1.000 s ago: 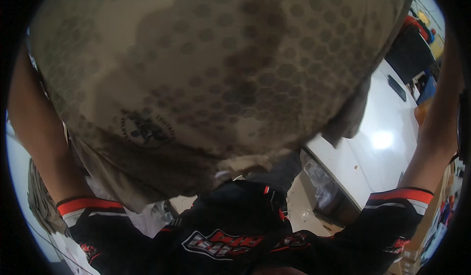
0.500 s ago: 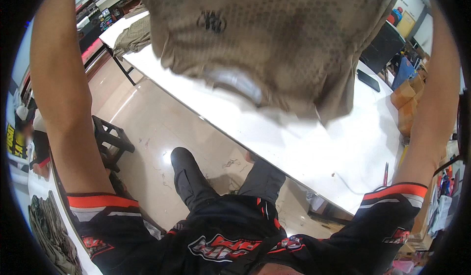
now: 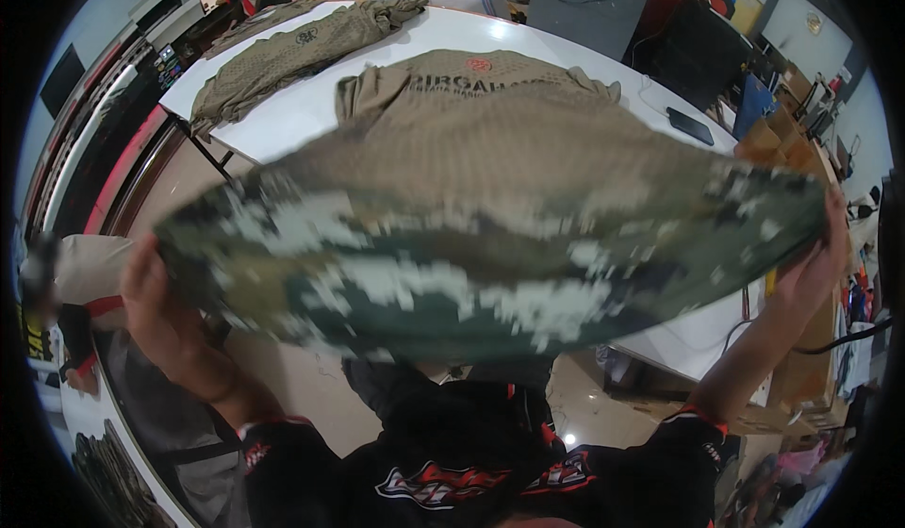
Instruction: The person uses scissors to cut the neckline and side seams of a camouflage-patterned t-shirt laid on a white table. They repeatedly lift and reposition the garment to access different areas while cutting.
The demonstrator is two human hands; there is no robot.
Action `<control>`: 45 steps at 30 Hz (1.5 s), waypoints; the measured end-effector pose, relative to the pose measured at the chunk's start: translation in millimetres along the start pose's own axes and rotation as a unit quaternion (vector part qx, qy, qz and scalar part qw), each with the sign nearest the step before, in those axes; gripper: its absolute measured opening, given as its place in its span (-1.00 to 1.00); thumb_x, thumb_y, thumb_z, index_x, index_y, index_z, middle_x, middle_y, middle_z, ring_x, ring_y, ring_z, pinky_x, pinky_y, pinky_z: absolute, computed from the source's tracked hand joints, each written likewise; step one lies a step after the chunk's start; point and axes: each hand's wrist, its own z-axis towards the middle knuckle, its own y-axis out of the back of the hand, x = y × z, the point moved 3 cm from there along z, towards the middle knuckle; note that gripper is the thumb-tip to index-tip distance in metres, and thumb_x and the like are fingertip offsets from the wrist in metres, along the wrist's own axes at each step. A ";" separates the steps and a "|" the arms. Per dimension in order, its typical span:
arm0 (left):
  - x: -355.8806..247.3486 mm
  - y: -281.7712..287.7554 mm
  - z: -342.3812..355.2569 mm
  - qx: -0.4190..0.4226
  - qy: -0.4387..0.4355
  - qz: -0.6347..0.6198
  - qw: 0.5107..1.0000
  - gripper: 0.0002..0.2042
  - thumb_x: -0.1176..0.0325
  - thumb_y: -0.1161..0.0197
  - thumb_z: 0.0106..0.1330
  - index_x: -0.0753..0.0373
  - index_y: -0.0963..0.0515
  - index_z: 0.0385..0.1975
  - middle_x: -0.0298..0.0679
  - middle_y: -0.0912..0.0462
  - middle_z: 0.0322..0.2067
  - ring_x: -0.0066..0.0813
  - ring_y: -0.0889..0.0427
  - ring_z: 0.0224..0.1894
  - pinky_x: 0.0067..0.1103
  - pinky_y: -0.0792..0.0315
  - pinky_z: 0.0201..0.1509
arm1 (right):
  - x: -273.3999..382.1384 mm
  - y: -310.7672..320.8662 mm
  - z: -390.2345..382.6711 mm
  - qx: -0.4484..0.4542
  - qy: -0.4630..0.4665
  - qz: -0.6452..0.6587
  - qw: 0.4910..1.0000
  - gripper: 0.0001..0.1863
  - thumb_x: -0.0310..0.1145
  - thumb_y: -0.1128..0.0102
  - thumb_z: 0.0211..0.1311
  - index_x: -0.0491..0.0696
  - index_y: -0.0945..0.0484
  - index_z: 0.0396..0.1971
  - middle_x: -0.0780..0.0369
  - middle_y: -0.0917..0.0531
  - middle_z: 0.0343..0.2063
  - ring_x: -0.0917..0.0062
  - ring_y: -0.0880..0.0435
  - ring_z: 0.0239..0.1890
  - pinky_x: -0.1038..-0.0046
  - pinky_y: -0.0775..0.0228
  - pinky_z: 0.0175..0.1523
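- Both forearms (image 3: 222,377) rise from the lower edge and angle outward, elbows bent, so the hands sit far apart at nearly the same height.
- The left hand (image 3: 151,288) closes on the near left corner of a shirt (image 3: 471,174), fingers upward; motion blur softens the finger detail.
- The right hand (image 3: 818,264) grips the opposite near corner, its wrist tilted inward, and the camouflage hem stretches between the two.
- The shirt's far end lies on the white table (image 3: 259,137), while its near edge is lifted in front of the wearer's body.
- Dark block lettering (image 3: 462,83) crosses the shirt's tan part under a small round red emblem (image 3: 479,64); the wearer's black jersey (image 3: 443,481) carries slanted red-and-white print.
- Half a second ago the shirt hung high with its neck opening toward the wearer and both hands out of view; now it is lowered, hem nearest, and both hands show.
- More of the other shirts (image 3: 302,57) on the table's left can be seen than then; the phone (image 3: 690,125) remains at its right.
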 end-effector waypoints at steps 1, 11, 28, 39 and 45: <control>5.5 3.2 -19.1 0.033 0.027 0.010 0.999 -0.63 0.57 -0.14 0.36 0.47 -0.52 0.16 0.08 -0.64 0.10 -0.24 -0.65 0.15 -0.42 -0.51 0.25 | -5.1 -6.3 -25.5 0.039 -0.048 0.052 0.997 -0.72 -0.38 -0.08 0.48 -0.14 -0.52 0.09 0.16 -0.70 -0.06 0.41 -0.71 -0.01 0.34 -0.55 0.12; 62.1 -59.4 35.4 0.121 0.054 -0.095 0.987 -0.62 0.46 -0.10 0.47 0.50 -0.47 0.21 0.05 -0.62 0.10 -0.27 -0.63 0.13 -0.39 -0.43 0.31 | -77.8 -25.6 -4.5 0.046 -0.085 0.063 0.993 -0.70 -0.48 -0.13 0.44 -0.17 -0.48 0.12 0.13 -0.66 -0.05 0.43 -0.67 0.01 0.46 -0.52 0.13; 211.3 -155.0 7.2 0.430 -0.230 0.479 0.730 -0.44 0.27 -0.48 0.08 0.24 -0.57 0.15 -0.10 -0.59 0.14 -0.11 -0.58 0.16 -0.29 -0.41 0.30 | -214.1 -88.9 -67.1 0.542 0.221 -0.500 0.638 -0.43 -0.34 -0.39 0.07 0.01 -0.52 0.16 0.08 -0.54 0.04 0.16 -0.47 0.20 0.20 -0.31 0.32; 243.4 -107.2 61.0 0.324 -0.347 0.583 0.659 -0.59 0.65 -0.26 0.00 0.22 -0.63 -0.09 -0.18 -0.73 -0.23 -0.19 -0.69 -0.20 -0.30 -0.52 0.04 | -255.7 -25.2 -13.3 0.366 0.328 -0.537 0.685 -0.51 -0.70 -0.19 -0.16 -0.09 -0.63 -0.10 0.13 -0.65 -0.15 0.19 -0.61 0.02 0.23 -0.42 0.21; 137.6 -143.0 156.4 0.140 -0.440 0.518 0.720 -0.53 0.63 -0.15 0.03 0.07 -0.69 -0.03 -0.17 -0.76 -0.08 -0.21 -0.74 -0.07 -0.42 -0.57 0.04 | -158.6 -49.9 59.7 0.164 0.238 -0.444 0.848 -0.45 -0.76 0.03 0.04 0.01 -0.68 0.00 0.19 -0.76 -0.09 0.48 -0.69 0.06 0.46 -0.42 0.22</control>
